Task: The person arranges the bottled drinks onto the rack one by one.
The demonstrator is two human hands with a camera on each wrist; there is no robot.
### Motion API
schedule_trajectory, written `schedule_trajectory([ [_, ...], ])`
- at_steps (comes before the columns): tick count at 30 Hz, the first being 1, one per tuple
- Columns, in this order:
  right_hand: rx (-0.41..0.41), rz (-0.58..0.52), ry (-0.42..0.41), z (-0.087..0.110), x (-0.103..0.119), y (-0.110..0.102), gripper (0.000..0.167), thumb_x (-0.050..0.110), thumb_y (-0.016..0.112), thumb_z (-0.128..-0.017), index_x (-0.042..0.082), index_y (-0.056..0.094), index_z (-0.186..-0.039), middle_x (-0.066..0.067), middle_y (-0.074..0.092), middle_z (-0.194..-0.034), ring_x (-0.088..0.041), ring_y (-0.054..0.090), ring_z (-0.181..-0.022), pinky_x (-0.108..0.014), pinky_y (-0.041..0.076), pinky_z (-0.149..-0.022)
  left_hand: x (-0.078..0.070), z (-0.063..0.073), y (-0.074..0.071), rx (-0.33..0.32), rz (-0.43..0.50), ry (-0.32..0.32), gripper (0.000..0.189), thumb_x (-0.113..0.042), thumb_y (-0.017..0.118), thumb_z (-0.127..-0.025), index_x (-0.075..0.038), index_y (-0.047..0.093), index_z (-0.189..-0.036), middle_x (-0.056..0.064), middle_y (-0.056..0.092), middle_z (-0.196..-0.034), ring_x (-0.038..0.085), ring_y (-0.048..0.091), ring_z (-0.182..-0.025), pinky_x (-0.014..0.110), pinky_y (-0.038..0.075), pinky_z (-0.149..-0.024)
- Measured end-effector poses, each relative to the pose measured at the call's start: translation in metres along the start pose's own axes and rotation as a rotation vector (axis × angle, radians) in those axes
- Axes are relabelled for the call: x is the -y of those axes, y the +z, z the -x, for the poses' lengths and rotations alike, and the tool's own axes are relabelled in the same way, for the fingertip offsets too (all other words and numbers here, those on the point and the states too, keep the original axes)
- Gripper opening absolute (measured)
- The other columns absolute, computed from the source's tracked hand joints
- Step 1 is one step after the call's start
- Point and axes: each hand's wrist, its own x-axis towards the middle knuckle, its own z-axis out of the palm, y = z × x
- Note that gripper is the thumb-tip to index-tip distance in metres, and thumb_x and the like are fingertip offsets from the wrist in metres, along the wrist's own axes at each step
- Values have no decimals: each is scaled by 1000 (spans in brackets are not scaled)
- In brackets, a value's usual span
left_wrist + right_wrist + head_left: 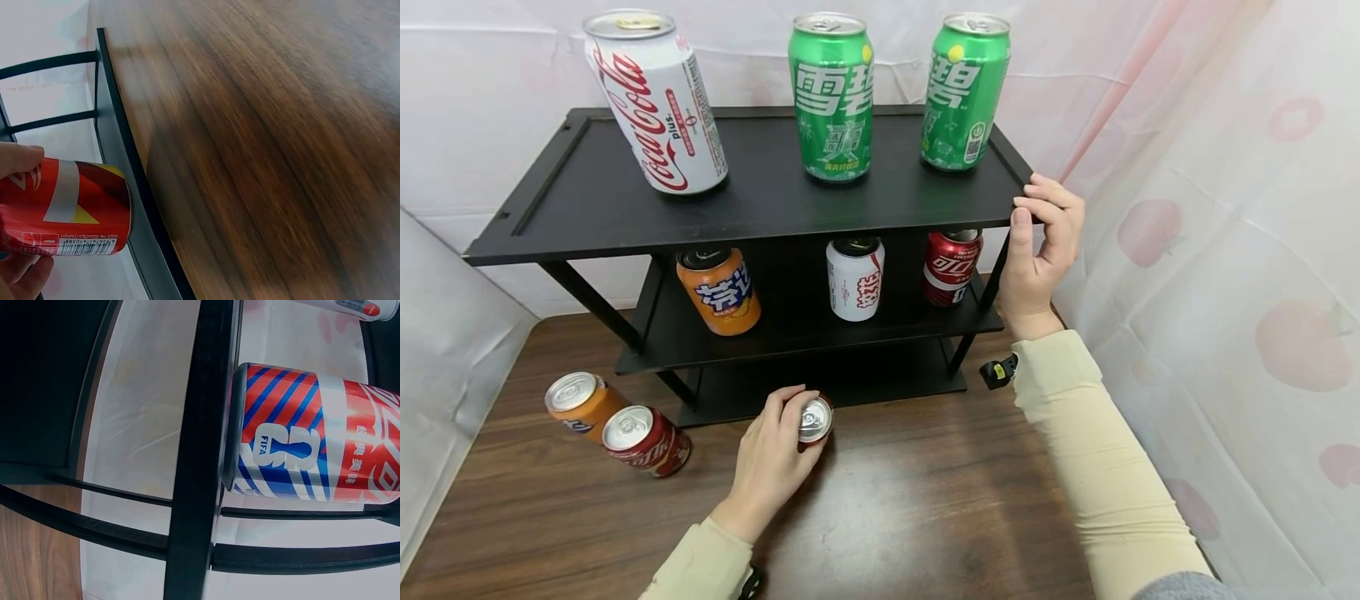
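My left hand [775,454] grips a red cola can [815,419] by its sides, at the front edge of the bottom shelf. In the left wrist view the fingers and thumb are around the can [87,206], and its base overlaps the dark shelf board [122,125]. My right hand [1043,246] holds the front right corner of the black three-tier shelf [752,204], fingers over the top board and thumb at its front. Below that hand, a red cola can [952,267] stands on the middle shelf; the right wrist view shows its striped side [287,431].
On top stand a white Coca-Cola can [658,117] and two green cans, left [832,100] and right [966,96]. The middle tier bears an orange can [721,292] and a white can [855,281]. Another orange can [587,408] and red can [651,446] stand on the table [925,500].
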Motion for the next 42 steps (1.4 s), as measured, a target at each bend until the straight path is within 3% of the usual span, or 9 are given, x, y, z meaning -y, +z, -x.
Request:
schedule_trajectory([
  [13, 0, 0, -21, -1, 1, 1, 46, 35, 61, -94, -10, 61, -84, -30, 57, -93, -46, 56, -104, -53, 43, -104, -10, -14, 11, 19, 24, 38, 77, -17, 91, -67, -12, 55, -135, 16, 56, -127, 34, 68, -93, 48, 57, -75],
  [20, -8, 2, -36, -1, 1, 2, 41, 31, 61, -93, -10, 61, -84, -31, 56, -92, -42, 58, -104, -54, 43, -103, -13, -20, 18, 5, 34, 74, 71, -17, 89, -69, -12, 56, -132, 16, 57, -125, 34, 68, -95, 50, 56, -76],
  [42, 1, 10, -40, -1, 2, 1, 42, 31, 60, -94, -9, 61, -84, -34, 55, -91, -50, 55, -102, -52, 44, -102, -19, -35, 33, 67, 42, 118, 67, -16, 88, -71, -13, 55, -129, 16, 55, -128, 33, 66, -106, 50, 57, -83],
])
